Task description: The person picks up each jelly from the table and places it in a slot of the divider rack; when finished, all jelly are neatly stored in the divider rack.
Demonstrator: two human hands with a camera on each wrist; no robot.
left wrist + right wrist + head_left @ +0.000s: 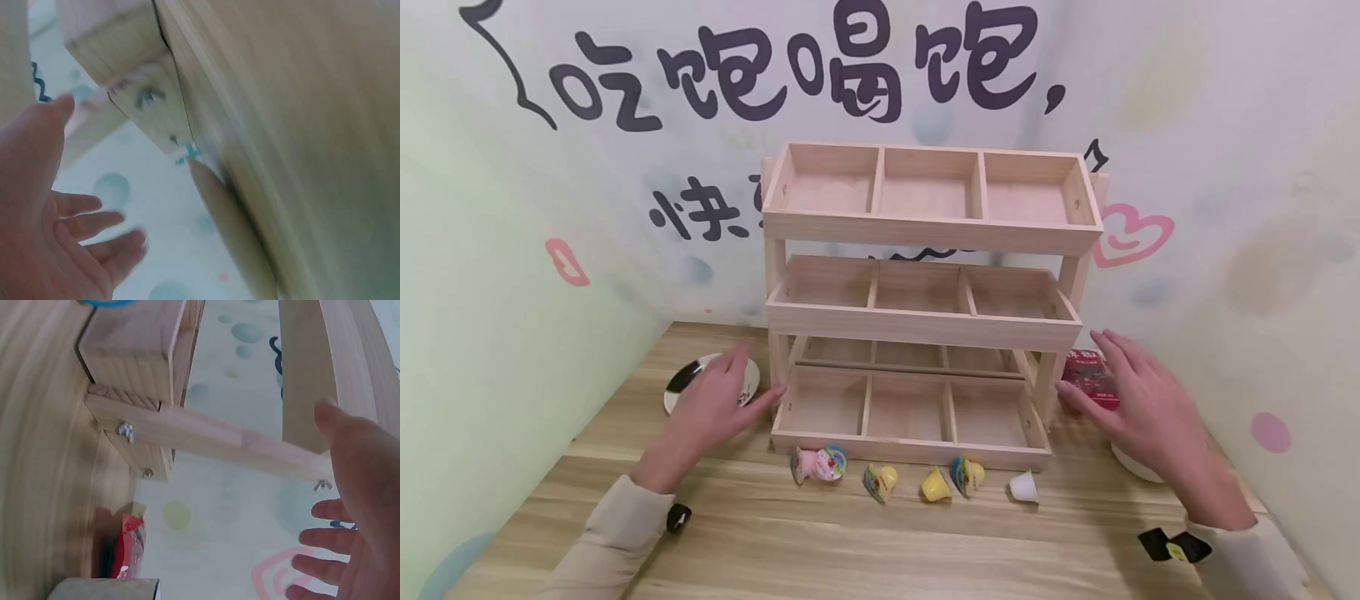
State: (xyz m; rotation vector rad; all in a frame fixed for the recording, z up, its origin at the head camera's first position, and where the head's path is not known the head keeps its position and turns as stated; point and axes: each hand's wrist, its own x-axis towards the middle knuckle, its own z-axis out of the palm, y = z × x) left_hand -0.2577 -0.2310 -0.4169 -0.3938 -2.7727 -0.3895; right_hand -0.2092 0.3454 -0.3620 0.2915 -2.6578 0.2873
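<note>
A pale wooden rack [925,330] with stacked, divided trays stands on the table; the compartments I can see into hold nothing. My left hand [711,404] is held beside its lower left side, fingers extended, in front of a black-and-white plate [751,383]. On the opposite side, my right hand [1150,408] is raised next to the rack's right post, fingers spread and holding nothing. In the right wrist view, the thumb of that hand [369,481] overlaps a tray's side; contact cannot be told. Several small jelly cups [936,485], pink, yellow and white, lie before the bottom tray.
A red packet [1086,377] lies behind my right hand, and a white round container [1138,465] is partly hidden under it. Wing nuts [125,430] stick out from the rack's side. A printed cloth backdrop [715,275] hangs close behind and at both sides.
</note>
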